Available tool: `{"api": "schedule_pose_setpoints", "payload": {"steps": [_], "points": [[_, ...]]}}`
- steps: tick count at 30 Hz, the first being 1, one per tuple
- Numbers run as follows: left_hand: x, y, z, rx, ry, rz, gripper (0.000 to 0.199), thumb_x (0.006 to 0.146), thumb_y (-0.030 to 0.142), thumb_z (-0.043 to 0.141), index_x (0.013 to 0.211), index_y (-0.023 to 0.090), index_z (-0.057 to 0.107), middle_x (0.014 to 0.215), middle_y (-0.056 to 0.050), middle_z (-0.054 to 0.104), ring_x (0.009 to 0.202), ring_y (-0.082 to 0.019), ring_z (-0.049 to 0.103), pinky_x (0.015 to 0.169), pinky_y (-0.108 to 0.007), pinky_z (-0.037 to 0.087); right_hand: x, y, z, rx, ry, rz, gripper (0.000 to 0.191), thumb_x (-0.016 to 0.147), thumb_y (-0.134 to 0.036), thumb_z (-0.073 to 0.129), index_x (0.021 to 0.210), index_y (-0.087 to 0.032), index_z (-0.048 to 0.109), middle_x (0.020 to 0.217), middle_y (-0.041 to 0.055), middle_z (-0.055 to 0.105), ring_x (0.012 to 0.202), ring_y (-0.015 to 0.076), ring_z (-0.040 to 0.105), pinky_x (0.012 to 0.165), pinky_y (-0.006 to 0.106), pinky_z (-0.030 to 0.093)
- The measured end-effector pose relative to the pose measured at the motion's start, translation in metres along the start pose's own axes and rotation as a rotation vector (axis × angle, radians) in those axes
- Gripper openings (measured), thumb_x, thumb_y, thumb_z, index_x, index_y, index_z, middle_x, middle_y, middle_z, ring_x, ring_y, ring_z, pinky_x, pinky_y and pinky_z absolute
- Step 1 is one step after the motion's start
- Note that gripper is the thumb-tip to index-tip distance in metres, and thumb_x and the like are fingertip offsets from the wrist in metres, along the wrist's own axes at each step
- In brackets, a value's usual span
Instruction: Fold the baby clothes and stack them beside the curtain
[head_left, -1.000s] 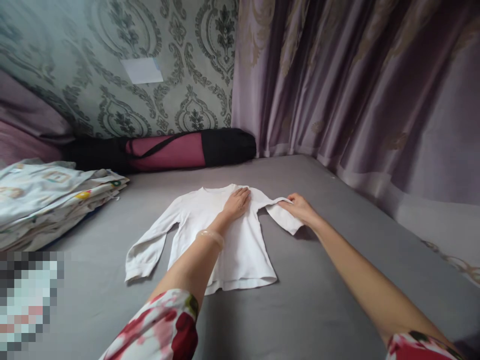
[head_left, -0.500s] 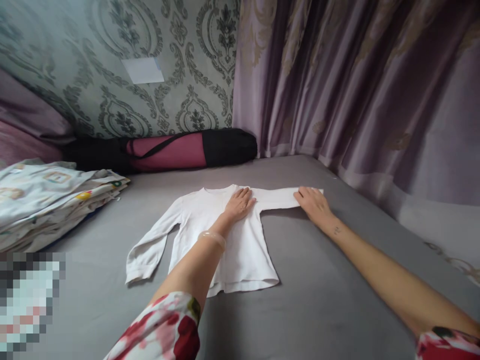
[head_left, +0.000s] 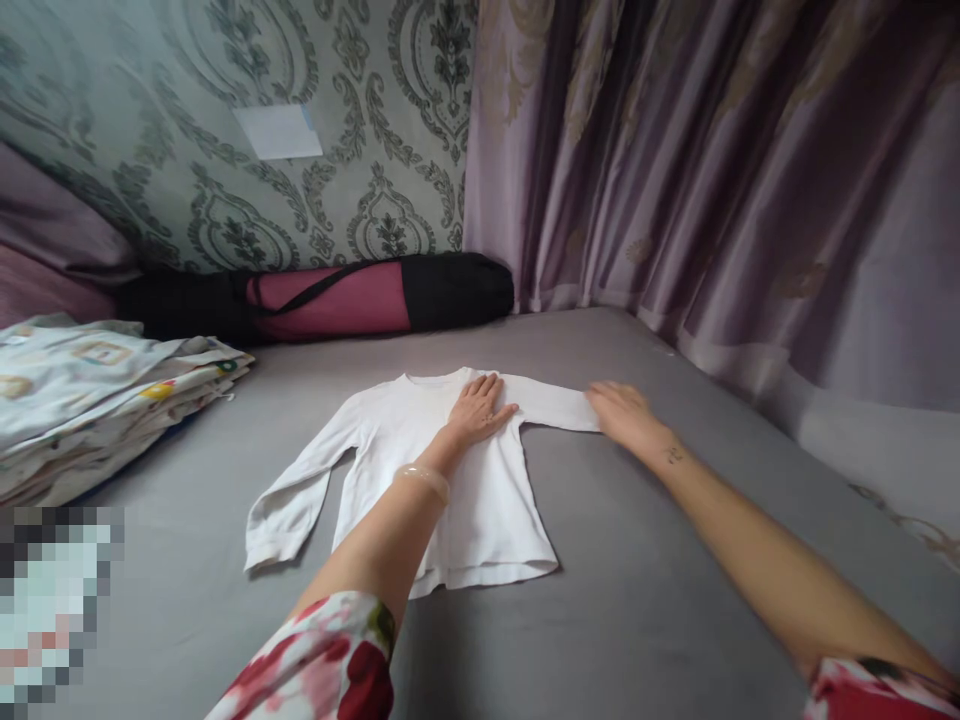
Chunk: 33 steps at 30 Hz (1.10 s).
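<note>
A white long-sleeved shirt (head_left: 390,430) lies spread out, its collar at the far side and its hem toward me. My left hand (head_left: 480,410) rests flat on the upper chest near the shoulder, thumb spread and fingers pointing away. At the end of the right-hand sleeve, my right hand (head_left: 622,412) has its fingers bent over the cuff, which is covered from view. That sleeve stretches out sideways and slopes slightly toward me. The other sleeve angles down to the left, a little creased, with no hand on it.
Grey sheeting (head_left: 637,600) lies under the shirt. On the left is a stack of folded printed cloths (head_left: 112,400). A long black and maroon bag (head_left: 330,300) lies along the patterned wall. Purple curtains (head_left: 600,180) hang at the right and back.
My right hand has moved slightly toward me with the sleeve end, so the sleeve now slopes instead of running straight sideways. My left hand stays on the chest, its thumb a little more spread.
</note>
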<state>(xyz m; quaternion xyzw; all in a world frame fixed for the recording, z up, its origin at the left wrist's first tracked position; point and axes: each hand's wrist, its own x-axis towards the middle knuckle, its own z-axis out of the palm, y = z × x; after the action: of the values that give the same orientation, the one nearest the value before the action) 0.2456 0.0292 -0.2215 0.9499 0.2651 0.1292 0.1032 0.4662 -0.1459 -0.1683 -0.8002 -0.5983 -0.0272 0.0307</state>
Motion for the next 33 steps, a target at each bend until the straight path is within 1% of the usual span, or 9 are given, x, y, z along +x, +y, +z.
{"api": "schedule_pose_setpoints", "payload": {"steps": [3,7,9,11,14,18,25,29,33], "points": [[-0.001,0.003,-0.004,0.025,-0.018,-0.010,0.068,0.094,0.057,0.030,0.144,0.012,0.036,0.153,-0.014,0.033,0.141,-0.030,0.028,0.115,-0.043,0.023,0.034,-0.047,0.022,0.112,-0.019,-0.102,0.048,0.095,-0.037,0.032,0.137,-0.024,0.050,0.137,0.0099,0.054,0.129,0.0283,0.044,0.108,0.043,0.031],[-0.001,0.003,-0.004,0.078,-0.080,-0.019,0.060,0.095,0.039,0.033,0.147,0.008,0.032,0.155,-0.015,0.029,0.143,-0.029,0.024,0.116,-0.043,0.021,0.059,-0.112,0.047,0.329,-0.069,-0.179,0.062,0.098,-0.044,0.017,0.150,-0.014,0.029,0.156,0.0101,0.027,0.145,0.0228,0.020,0.116,0.040,0.016],[-0.001,0.001,0.000,0.095,-0.096,-0.008,0.059,0.094,0.033,0.034,0.148,0.009,0.030,0.155,-0.015,0.028,0.144,-0.029,0.023,0.116,-0.043,0.021,0.059,-0.128,0.048,0.364,-0.094,-0.168,0.066,0.098,-0.046,0.011,0.152,-0.010,0.021,0.159,0.0110,0.018,0.146,0.0208,0.013,0.118,0.040,0.011],[0.000,-0.001,0.005,0.104,-0.083,-0.003,0.058,0.094,0.032,0.032,0.148,0.011,0.030,0.155,-0.014,0.030,0.144,-0.029,0.022,0.115,-0.044,0.021,0.053,-0.132,0.043,0.349,-0.124,-0.131,0.068,0.098,-0.046,0.009,0.152,-0.006,0.017,0.159,0.0126,0.016,0.147,0.0205,0.011,0.118,0.040,0.009],[0.001,-0.004,0.011,0.111,-0.043,-0.008,0.056,0.096,0.036,0.028,0.147,0.013,0.033,0.155,-0.012,0.030,0.144,-0.028,0.023,0.115,-0.044,0.021,0.041,-0.123,0.029,0.272,-0.177,-0.058,0.067,0.098,-0.044,0.011,0.151,-0.005,0.021,0.158,0.0135,0.016,0.147,0.0221,0.010,0.118,0.041,0.007],[0.002,-0.004,0.013,0.098,-0.012,-0.011,0.059,0.098,0.042,0.024,0.146,0.010,0.035,0.155,-0.013,0.030,0.142,-0.029,0.026,0.116,-0.046,0.020,0.028,-0.105,0.015,0.165,-0.221,0.052,0.065,0.098,-0.043,0.013,0.151,-0.006,0.021,0.158,0.0135,0.015,0.146,0.0238,0.010,0.118,0.045,0.008],[0.000,0.000,0.004,0.111,-0.059,-0.035,0.058,0.099,0.042,0.023,0.148,0.013,0.032,0.156,-0.010,0.028,0.144,-0.026,0.024,0.117,-0.044,0.018,0.005,-0.063,0.006,0.035,-0.241,0.252,0.063,0.098,-0.040,0.013,0.151,-0.009,0.022,0.158,0.0138,0.018,0.145,0.0269,0.015,0.116,0.048,0.014],[-0.003,0.005,-0.003,0.107,-0.083,-0.040,0.059,0.099,0.041,0.023,0.148,0.010,0.032,0.156,-0.011,0.027,0.144,-0.026,0.023,0.117,-0.044,0.018,-0.009,-0.034,0.007,-0.028,-0.198,0.329,0.062,0.097,-0.037,0.015,0.148,-0.005,0.028,0.155,0.0177,0.027,0.143,0.0288,0.023,0.114,0.049,0.019],[-0.004,0.010,-0.010,0.082,-0.095,-0.065,0.058,0.099,0.042,0.023,0.148,0.011,0.032,0.156,-0.012,0.027,0.144,-0.026,0.022,0.118,-0.044,0.016,-0.018,-0.016,0.012,-0.078,-0.100,0.336,0.060,0.096,-0.033,0.019,0.143,0.001,0.035,0.151,0.0190,0.035,0.139,0.0279,0.029,0.113,0.042,0.024]]}}
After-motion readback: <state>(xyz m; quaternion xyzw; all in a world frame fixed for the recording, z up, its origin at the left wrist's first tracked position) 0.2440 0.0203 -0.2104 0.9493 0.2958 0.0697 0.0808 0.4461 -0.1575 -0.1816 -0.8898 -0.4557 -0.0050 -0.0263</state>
